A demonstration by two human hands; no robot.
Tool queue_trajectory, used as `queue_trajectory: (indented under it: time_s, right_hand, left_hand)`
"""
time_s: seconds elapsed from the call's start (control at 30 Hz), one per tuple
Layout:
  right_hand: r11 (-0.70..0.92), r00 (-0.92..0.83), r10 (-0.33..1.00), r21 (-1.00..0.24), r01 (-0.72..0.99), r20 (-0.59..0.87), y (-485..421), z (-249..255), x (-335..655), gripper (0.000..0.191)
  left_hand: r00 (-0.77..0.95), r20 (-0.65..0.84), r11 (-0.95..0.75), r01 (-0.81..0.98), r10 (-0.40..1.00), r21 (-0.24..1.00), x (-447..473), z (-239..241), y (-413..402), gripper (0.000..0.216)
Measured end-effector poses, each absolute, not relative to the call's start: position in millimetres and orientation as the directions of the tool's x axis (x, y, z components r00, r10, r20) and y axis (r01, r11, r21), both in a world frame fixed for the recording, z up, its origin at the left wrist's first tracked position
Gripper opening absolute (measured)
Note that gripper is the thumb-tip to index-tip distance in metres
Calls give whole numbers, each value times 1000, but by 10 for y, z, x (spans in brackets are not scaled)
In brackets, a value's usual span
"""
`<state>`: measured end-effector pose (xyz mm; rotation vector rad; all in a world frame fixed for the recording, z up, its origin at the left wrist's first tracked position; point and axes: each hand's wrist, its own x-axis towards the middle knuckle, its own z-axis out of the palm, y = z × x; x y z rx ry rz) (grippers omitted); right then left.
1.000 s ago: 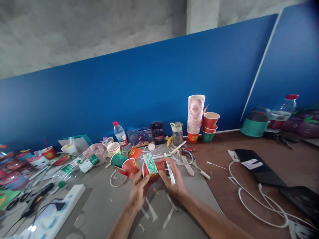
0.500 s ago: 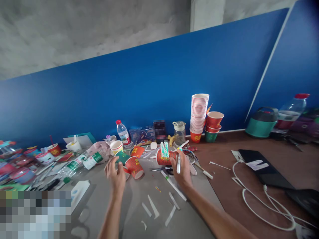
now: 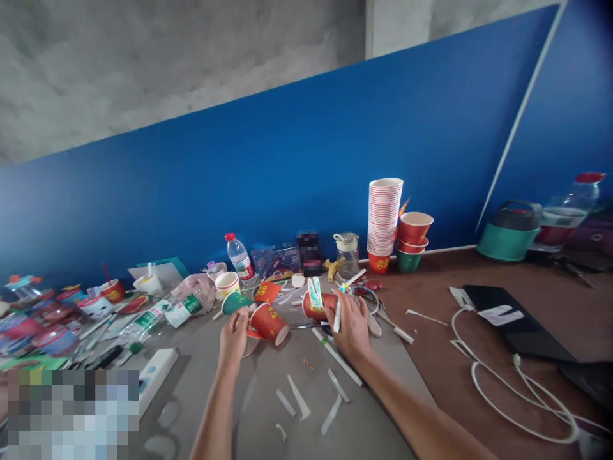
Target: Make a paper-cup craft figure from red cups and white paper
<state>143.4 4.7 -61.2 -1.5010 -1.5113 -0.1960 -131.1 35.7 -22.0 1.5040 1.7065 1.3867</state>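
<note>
My left hand (image 3: 234,335) has its fingertips pinched at the edge of a tilted red paper cup (image 3: 271,324). Just behind those fingers a green paper cup (image 3: 234,303) lies on its side. My right hand (image 3: 353,324) is closed around a white marker (image 3: 338,314). Its thumb side is against another red paper cup (image 3: 311,313) lying sideways; whether the hand grips that cup too, I cannot tell. On this cup stands a white paper piece (image 3: 315,292) with green scribbles, shaped like two ears. A green-banded white marker (image 3: 338,358) lies below the right hand.
White paper scraps (image 3: 299,397) litter the grey mat in front. At the back stand a tall stack of paper cups (image 3: 384,217), a glass jar (image 3: 347,254) and a water bottle (image 3: 241,260). A black tablet (image 3: 512,322) and white cable (image 3: 479,396) lie right; a white power strip (image 3: 159,377) lies left.
My left hand has moved right and its fingers have closed at the red cup's edge; that cup has shifted slightly right. My right hand stays in place with the marker, its fingers shifted a little.
</note>
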Motion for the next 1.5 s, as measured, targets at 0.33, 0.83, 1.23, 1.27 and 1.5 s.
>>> queue_trajectory:
  time_s: [0.33,0.83,1.23,1.27,1.5]
  right_hand:
    - [369,146,581,-419,830,801,-167,-401,1334,47]
    - [581,-185,680,-369,725,709,-327,-376,1152,52]
    - [491,302,714,-759,428,632,-94,-583,1252,43]
    - [495,304,714,-761,418,631,-93,-592,1241,43]
    - [494,307,702,-750,440,643,-123,-600,1186,41]
  left_hand:
    - [13,50,-52,271,999,961,-1139,-127,233,44]
    - [110,-108,110,-19,988,994,-897,-32,78,37]
    - [-337,19,-126,-299,941,946,-1074,-79,211,37]
    - [-267,4,-91,-314,964,945,-1037,-101,202,38]
    - [96,145,-120,-224,985,967,-713,-171,27,46]
